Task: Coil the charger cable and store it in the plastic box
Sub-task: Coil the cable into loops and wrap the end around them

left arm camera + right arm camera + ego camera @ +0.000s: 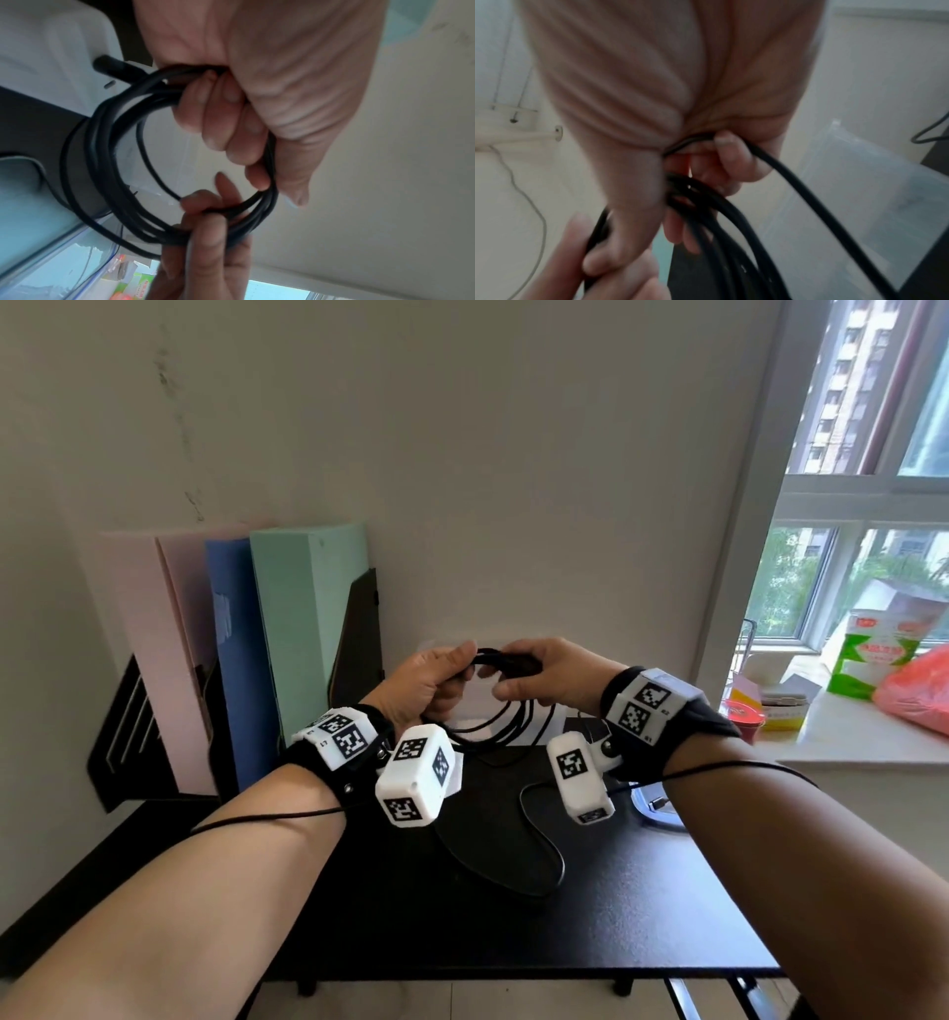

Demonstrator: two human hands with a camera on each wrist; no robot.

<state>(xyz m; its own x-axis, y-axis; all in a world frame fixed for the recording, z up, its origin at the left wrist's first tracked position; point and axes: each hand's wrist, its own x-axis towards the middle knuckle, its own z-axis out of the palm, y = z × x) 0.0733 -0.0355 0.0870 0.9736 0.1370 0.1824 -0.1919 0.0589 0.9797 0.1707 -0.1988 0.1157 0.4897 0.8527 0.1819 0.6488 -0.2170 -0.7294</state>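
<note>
While both hands hold the coil above the bench [642, 891]:
Left hand [429, 683]: fingers curled round the charger cable [506, 711] loops.
Right hand [547, 677]: pinching the loops' opposite side.
Advice: keep loops even, then tuck the tail.
Plastic box [859, 182]: nearby, behind the coil.

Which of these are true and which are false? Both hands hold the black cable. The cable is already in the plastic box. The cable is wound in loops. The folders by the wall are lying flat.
1. True: the left hand and the right hand both grip the cable.
2. False: it is held above the table, not in the plastic box.
3. True.
4. False: the folders stand upright.
</note>
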